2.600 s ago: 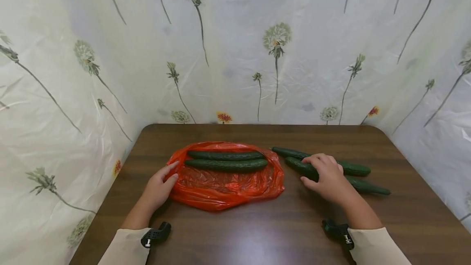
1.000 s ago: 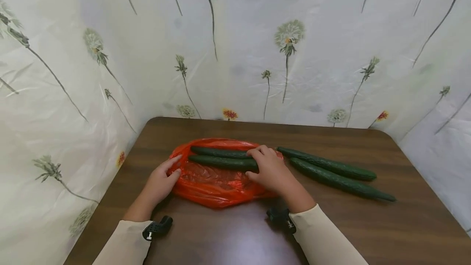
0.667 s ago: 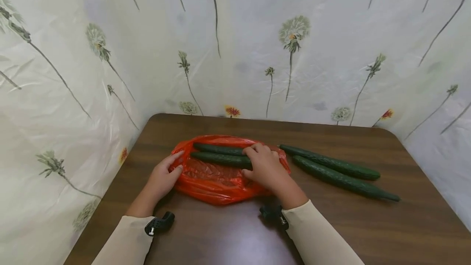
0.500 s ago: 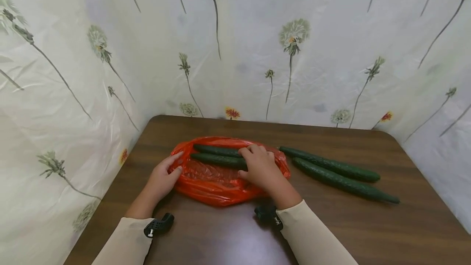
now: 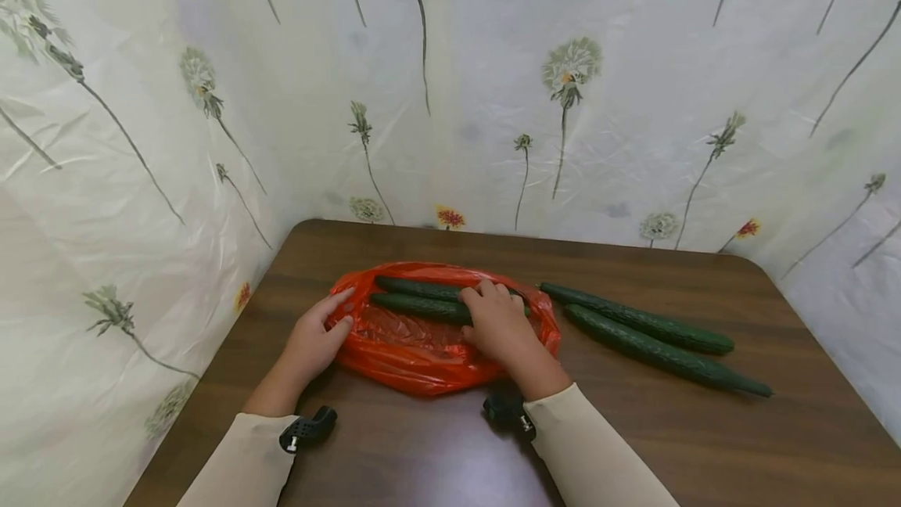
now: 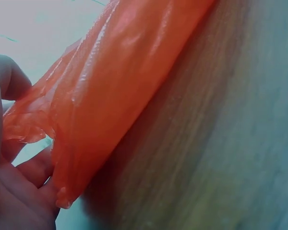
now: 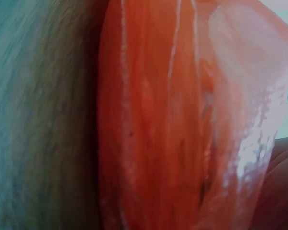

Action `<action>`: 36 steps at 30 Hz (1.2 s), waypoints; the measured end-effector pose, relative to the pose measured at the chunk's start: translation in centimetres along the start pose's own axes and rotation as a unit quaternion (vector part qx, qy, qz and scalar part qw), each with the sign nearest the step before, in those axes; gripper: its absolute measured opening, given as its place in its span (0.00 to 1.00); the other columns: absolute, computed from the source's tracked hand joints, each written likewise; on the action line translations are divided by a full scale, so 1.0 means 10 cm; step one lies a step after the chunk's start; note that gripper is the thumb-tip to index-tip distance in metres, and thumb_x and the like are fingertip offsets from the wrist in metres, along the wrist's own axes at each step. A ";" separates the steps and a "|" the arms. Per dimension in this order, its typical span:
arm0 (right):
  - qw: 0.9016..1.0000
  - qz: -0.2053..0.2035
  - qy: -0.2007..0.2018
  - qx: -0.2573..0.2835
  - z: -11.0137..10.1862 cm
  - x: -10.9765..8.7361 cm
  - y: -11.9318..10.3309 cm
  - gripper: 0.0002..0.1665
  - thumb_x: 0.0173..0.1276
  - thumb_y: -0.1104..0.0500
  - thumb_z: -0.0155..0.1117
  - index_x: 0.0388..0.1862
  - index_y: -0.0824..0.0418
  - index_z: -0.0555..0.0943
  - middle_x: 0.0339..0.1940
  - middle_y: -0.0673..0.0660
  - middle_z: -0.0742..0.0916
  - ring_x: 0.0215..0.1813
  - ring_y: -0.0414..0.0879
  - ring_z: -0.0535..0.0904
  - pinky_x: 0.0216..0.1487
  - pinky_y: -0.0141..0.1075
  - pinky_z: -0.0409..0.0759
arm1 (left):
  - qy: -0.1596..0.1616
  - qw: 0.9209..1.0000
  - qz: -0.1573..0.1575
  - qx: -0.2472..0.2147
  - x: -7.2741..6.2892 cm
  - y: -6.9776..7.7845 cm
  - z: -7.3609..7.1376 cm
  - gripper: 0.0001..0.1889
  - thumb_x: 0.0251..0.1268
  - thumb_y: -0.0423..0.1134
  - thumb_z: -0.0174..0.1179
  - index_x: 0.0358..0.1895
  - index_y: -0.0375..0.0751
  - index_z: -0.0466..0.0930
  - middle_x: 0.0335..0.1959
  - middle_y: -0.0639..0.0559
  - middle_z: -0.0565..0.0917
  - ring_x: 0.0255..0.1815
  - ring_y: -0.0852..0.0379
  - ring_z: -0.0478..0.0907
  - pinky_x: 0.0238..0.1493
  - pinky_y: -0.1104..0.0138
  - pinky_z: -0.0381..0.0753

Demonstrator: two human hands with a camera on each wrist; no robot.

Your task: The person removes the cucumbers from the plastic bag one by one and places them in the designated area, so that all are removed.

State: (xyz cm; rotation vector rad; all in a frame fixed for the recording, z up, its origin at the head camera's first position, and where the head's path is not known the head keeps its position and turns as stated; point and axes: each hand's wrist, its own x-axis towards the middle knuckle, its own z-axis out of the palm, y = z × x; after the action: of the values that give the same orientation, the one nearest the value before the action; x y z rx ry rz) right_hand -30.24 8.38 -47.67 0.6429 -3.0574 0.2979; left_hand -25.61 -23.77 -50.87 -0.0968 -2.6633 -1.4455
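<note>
Left hand rests on the desk at the left edge of the orange plastic bag; thumb and fingers pinch the bag's rim, confirmed in the left wrist view, where the film is gathered against the fingers. Bag lies flat, mid-desk, left of centre. Two cucumbers lie side by side on the bag's far half, lengthwise left to right. Right hand sits on the bag's right part, fingers curled over the right ends of those cucumbers; which one it actually grips is probably the nearer, but the fingers hide the contact. Two more cucumbers lie on bare desk right of the bag, parallel, angled toward the right edge.
</note>
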 end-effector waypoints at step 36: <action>0.999 -0.027 0.036 -0.021 0.14 0.04 0.05 0.28 0.71 0.52 0.73 0.67 0.54 0.77 0.58 0.57 0.80 0.55 0.54 0.72 0.55 0.51 0.76 | -0.006 1.000 0.002 -0.025 -0.01 0.04 0.01 0.27 0.79 0.38 0.56 0.78 0.48 0.71 0.72 0.40 0.77 0.78 0.40 0.67 0.77 0.42 0.65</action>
State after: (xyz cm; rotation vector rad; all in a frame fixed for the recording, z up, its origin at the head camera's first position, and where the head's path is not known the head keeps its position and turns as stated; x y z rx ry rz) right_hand -30.71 8.41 -49.16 0.6942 -2.9648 0.2485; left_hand -25.44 -23.44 -50.65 -0.1153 -2.6360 -1.5154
